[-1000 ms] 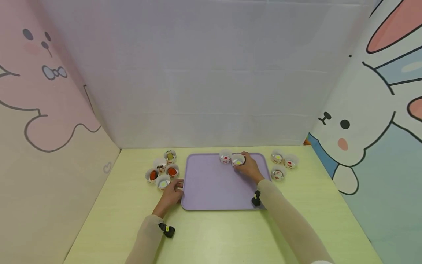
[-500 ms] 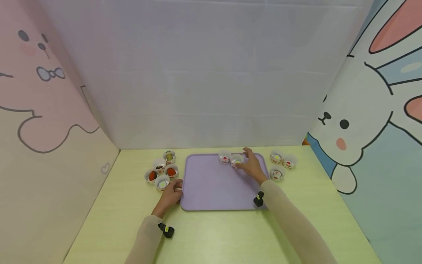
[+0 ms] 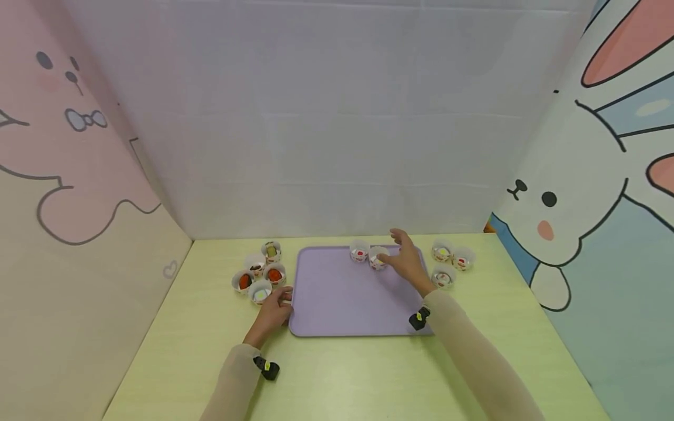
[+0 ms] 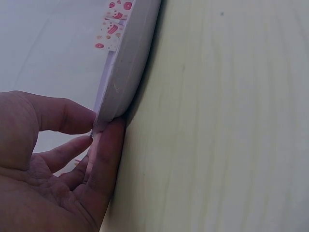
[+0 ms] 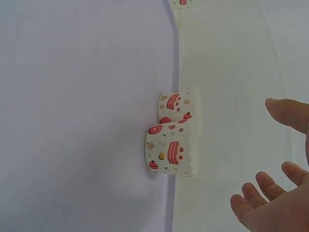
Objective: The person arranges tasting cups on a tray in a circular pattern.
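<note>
A lilac tray (image 3: pixel 342 304) lies on the table. Two paper baking cups, one (image 3: pixel 360 252) and the other (image 3: pixel 376 259) side by side, stand on it by the far rim; both carry red cake prints in the right wrist view. My left hand (image 3: pixel 274 310) pinches the tray's left edge, and the left wrist view has the thumb over the rim and a finger under it. Just right of the nearer cup (image 5: pixel 171 147), my right hand (image 3: pixel 408 263) hovers with its fingers spread and nothing in its grasp.
Left of the tray stands a group of several paper cups (image 3: pixel 260 292), some with reddish or greenish contents. To its right are three more cups (image 3: pixel 443 277). A pale curtain (image 3: pixel 337 146) rises behind the table, with printed side panels (image 3: pixel 558 245).
My right hand has let go of the second cup, which stays on the tray, and has drawn back to the right with its fingers opening. The left hand has stayed put.
</note>
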The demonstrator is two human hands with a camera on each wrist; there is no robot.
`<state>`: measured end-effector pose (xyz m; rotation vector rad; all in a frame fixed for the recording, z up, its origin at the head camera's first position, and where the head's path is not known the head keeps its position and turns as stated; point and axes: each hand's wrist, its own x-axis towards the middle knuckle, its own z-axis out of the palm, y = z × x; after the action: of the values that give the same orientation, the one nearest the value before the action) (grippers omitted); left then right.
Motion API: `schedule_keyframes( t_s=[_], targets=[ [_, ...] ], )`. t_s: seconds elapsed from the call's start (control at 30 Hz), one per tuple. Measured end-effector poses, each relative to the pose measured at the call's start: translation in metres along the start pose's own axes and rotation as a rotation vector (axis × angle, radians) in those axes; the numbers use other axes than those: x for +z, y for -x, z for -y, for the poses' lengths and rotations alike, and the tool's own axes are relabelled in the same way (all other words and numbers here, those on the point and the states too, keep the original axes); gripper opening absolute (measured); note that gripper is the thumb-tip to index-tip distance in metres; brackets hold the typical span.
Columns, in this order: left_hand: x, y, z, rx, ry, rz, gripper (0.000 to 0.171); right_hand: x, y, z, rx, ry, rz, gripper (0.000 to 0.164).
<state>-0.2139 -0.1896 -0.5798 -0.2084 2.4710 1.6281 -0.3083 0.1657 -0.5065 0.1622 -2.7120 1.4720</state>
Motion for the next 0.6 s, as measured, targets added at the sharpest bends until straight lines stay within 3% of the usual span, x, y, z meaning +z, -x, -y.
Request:
schedule_keyframes(
  t_s=[0.27,0.6],
  targets=[
    [0.002,-0.002,0.003,0.010,-0.001,-0.006,0.054,-0.020,0.013,0.019,-0.072,-0.029,-0.012,0.078],
    [0.002,-0.003,0.003,0.035,-0.030,-0.023,0.054,-0.040,0.024,0.024,-0.148,-0.019,-0.046,0.078]
  ],
)
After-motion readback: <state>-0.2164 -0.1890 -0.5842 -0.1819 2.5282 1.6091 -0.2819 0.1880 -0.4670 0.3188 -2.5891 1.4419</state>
